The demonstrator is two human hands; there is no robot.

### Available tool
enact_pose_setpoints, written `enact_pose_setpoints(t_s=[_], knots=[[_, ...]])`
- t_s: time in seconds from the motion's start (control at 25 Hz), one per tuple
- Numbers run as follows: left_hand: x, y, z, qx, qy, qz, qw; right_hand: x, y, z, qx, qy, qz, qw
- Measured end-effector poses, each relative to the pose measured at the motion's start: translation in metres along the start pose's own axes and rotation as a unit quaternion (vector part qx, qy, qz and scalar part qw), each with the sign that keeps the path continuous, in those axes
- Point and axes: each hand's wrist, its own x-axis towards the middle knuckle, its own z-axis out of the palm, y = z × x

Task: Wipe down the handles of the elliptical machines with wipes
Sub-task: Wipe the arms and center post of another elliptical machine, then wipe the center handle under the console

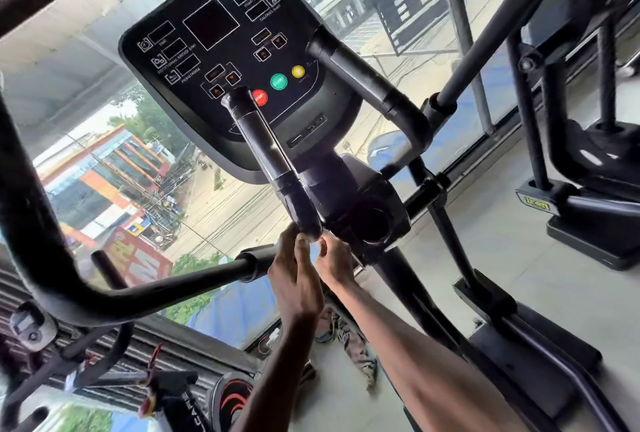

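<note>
The elliptical's short fixed handle [268,158] is a black bar that rises in front of the console [214,33]. My left hand [294,279] reaches up to its lower end, fingers on one side and thumb under it. Just to the right, my right hand [334,263] has its fingers curled close to the same spot. No wipe shows plainly between the hands. A second fixed handle [367,85] bends out to the right of the console. The long moving handle [48,224] curves across the left of the view.
A cup holder [372,224] sits just right of my hands under the console. Another elliptical [588,161] stands at the right on the grey floor. A large window [86,85] faces the street behind the machine. Cloth lies on the floor [349,338] below my arms.
</note>
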Motion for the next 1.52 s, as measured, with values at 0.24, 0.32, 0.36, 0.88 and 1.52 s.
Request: enact_pose_setpoints(t_s=[0.24, 0.32, 0.36, 0.88, 1.52], knots=[[-0.004, -0.005, -0.002, -0.002, -0.013, 0.002, 1.000, -0.002, -0.003, -0.030, 0.105, 0.007, 0.024, 0.994], [-0.013, -0.012, -0.002, -0.010, -0.015, -0.023, 1.000, -0.014, -0.006, -0.055, 0.233, -0.033, 0.063, 0.970], [-0.022, -0.017, 0.000, -0.021, -0.007, -0.046, 0.999, -0.025, -0.005, -0.070, 0.297, -0.052, 0.094, 0.949], [-0.190, 0.056, 0.109, -0.234, -0.454, -0.201, 0.836, -0.269, -0.003, -0.276, 0.333, 0.254, 0.216, 0.882], [-0.623, 0.381, -0.002, -0.291, -0.807, -0.083, 0.506, -0.797, -0.065, -0.479, 0.054, 0.698, 0.125, 0.703]])
